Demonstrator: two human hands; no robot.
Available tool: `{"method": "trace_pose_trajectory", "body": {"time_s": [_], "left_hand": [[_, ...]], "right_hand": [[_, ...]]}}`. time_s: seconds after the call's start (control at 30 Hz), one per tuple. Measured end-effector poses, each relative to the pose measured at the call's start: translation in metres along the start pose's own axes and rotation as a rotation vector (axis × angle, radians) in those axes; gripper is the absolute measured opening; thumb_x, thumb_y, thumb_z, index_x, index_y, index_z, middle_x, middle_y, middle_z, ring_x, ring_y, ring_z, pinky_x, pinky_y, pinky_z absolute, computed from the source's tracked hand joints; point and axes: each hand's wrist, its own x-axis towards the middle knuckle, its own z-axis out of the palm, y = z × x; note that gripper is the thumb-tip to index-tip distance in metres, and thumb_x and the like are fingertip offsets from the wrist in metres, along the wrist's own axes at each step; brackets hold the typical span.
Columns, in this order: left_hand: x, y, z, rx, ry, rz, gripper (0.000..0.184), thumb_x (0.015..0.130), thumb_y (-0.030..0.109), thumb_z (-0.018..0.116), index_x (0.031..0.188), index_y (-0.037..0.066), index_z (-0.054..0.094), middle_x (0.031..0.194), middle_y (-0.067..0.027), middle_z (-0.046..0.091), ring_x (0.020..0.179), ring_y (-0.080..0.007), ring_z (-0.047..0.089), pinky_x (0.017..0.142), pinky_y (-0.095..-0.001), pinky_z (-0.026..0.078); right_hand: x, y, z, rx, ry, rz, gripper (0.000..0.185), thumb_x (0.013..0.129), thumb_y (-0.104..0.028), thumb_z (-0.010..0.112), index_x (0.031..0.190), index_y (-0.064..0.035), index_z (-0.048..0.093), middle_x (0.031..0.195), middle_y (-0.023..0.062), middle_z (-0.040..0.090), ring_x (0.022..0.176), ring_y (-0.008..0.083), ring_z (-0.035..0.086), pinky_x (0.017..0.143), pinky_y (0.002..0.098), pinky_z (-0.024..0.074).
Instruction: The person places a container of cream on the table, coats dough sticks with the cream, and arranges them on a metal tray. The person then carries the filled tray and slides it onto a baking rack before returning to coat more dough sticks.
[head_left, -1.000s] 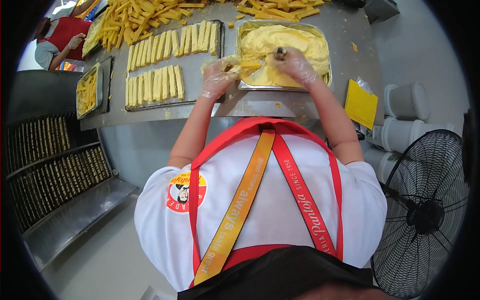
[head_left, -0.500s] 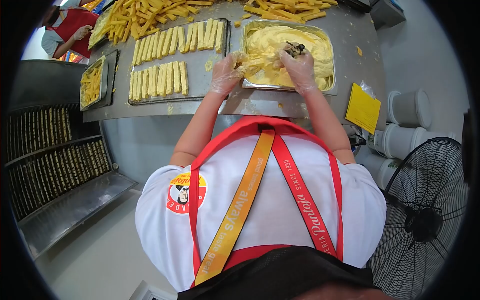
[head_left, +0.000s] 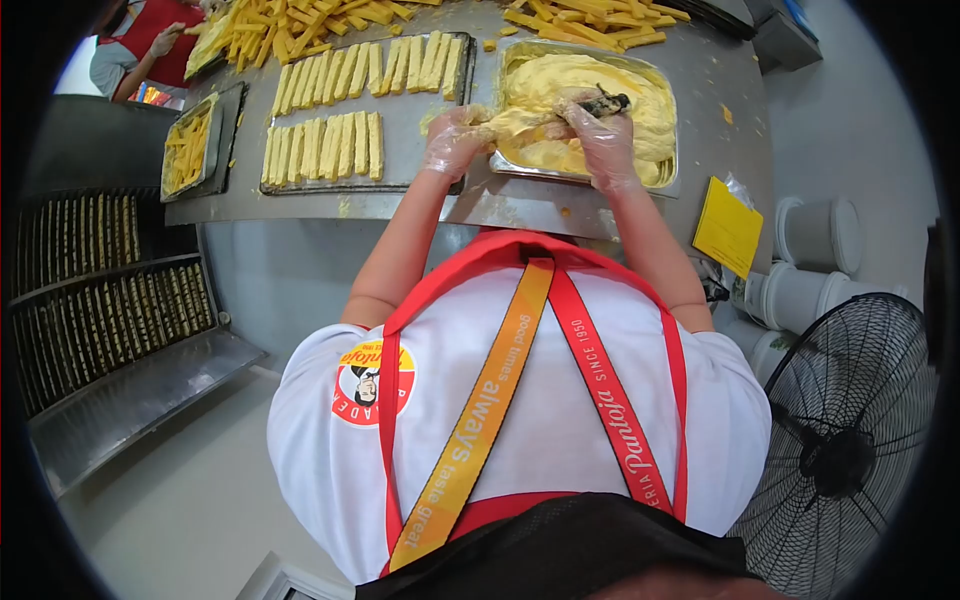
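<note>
My left hand [head_left: 458,142], in a clear plastic glove, is closed on a yellow cake stick [head_left: 508,124] smeared with cream, at the near left rim of a metal pan [head_left: 672,180]. Pale yellow cream [head_left: 640,105] fills much of that pan. Over it, my gloved right hand [head_left: 606,150] grips a black-handled spatula [head_left: 606,103], cream stuck to its handle; the blade is mostly hidden. Both hands are close together. To the left, two rows of cream-coated sticks [head_left: 322,148] lie on a flat baking tray [head_left: 400,120].
Uncoated yellow sticks [head_left: 300,22] are heaped behind the tray, with another pile [head_left: 600,20] behind the pan. A smaller pan of sticks [head_left: 187,145] stands far left. A yellow pad [head_left: 728,226] is at the table's right edge, near a fan [head_left: 838,462]. A co-worker [head_left: 150,45] stands back left.
My right hand has turned, so the spatula's handle now points more to the right. My left hand stays closed on the stick. The whole view has shifted slightly.
</note>
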Motion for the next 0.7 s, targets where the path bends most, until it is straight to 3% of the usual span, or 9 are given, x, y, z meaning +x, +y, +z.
{"method": "trace_pose_trajectory", "body": {"time_s": [0.07, 0.1, 0.17, 0.23, 0.3, 0.5, 0.57, 0.7], "left_hand": [[-0.001, -0.008, -0.004, 0.008, -0.068, 0.006, 0.025, 0.075, 0.016, 0.077, 0.095, 0.002, 0.071, 0.082, -0.0064, 0.070, 0.068, -0.0118, 0.063, 0.063, -0.0293, 0.052], [-0.010, -0.001, -0.009, 0.001, 0.015, -0.028, 0.024, 0.075, 0.016, 0.077, 0.095, 0.003, 0.071, 0.080, -0.0067, 0.070, 0.067, -0.0124, 0.063, 0.062, -0.0296, 0.051], [-0.034, 0.018, -0.018, -0.016, 0.187, -0.098, 0.023, 0.075, 0.015, 0.077, 0.093, 0.004, 0.071, 0.078, -0.0072, 0.069, 0.065, -0.0138, 0.063, 0.060, -0.0302, 0.051], [-0.044, -0.032, -0.038, 0.220, 0.410, 0.111, 0.020, 0.075, 0.020, 0.076, 0.087, 0.006, 0.068, 0.075, -0.0099, 0.066, 0.064, -0.0206, 0.063, 0.060, -0.0336, 0.051], [-0.062, -0.032, -0.056, 0.410, 0.681, 0.263, 0.020, 0.075, 0.022, 0.075, 0.082, 0.006, 0.066, 0.074, -0.0123, 0.065, 0.064, -0.0266, 0.064, 0.061, -0.0367, 0.050], [-0.063, -0.110, -0.074, 0.781, 0.692, 0.081, 0.016, 0.069, 0.018, 0.069, 0.075, 0.006, 0.061, 0.067, -0.0180, 0.060, 0.066, -0.0391, 0.060, 0.061, -0.0486, 0.047], [-0.061, -0.123, -0.073, 0.867, 0.674, 0.078, 0.016, 0.069, 0.018, 0.069, 0.075, 0.006, 0.061, 0.066, -0.0183, 0.059, 0.065, -0.0393, 0.059, 0.061, -0.0495, 0.047], [-0.061, -0.129, -0.073, 0.949, 0.762, 0.160, 0.023, 0.067, 0.023, 0.073, 0.076, 0.006, 0.060, 0.070, -0.0183, 0.060, 0.068, -0.0386, 0.058, 0.062, -0.0494, 0.046]], "right_hand": [[0.020, 0.029, -0.022, -0.474, 0.020, -0.026, 0.017, 0.083, -0.015, 0.067, 0.093, -0.0007, 0.066, 0.076, 0.0070, 0.066, 0.066, 0.0157, 0.062, 0.065, 0.0313, 0.0508], [0.027, 0.045, -0.035, -0.710, 0.027, -0.042, 0.018, 0.083, -0.015, 0.068, 0.093, -0.0005, 0.067, 0.077, 0.0078, 0.067, 0.067, 0.0164, 0.062, 0.066, 0.0317, 0.0507], [0.027, 0.048, -0.036, -0.589, 0.075, -0.053, 0.020, 0.082, -0.016, 0.069, 0.094, -0.0004, 0.067, 0.078, 0.0078, 0.068, 0.067, 0.0168, 0.062, 0.065, 0.0326, 0.0504], [0.008, 0.023, -0.024, -0.481, 0.108, -0.042, 0.019, 0.083, -0.016, 0.069, 0.094, -0.0003, 0.067, 0.077, 0.0072, 0.067, 0.066, 0.0167, 0.062, 0.064, 0.0327, 0.0503], [0.012, 0.040, -0.031, -0.441, 0.081, -0.076, 0.020, 0.082, -0.016, 0.071, 0.094, -0.0005, 0.067, 0.076, 0.0066, 0.067, 0.066, 0.0163, 0.062, 0.064, 0.0326, 0.0501], [0.020, 0.053, -0.031, -0.511, 0.046, -0.118, 0.021, 0.081, -0.015, 0.073, 0.093, 0.0000, 0.066, 0.075, 0.0081, 0.067, 0.067, 0.0182, 0.062, 0.065, 0.0331, 0.0502], [0.021, 0.059, -0.032, -0.583, 0.046, -0.173, 0.021, 0.081, -0.015, 0.073, 0.093, 0.0000, 0.066, 0.076, 0.0091, 0.067, 0.067, 0.0199, 0.062, 0.065, 0.0335, 0.0504], [0.008, 0.053, -0.029, -0.645, -0.030, -0.226, 0.018, 0.084, -0.010, 0.072, 0.097, 0.0002, 0.065, 0.085, 0.0049, 0.066, 0.068, 0.0121, 0.062, 0.063, 0.0273, 0.0515]]}}
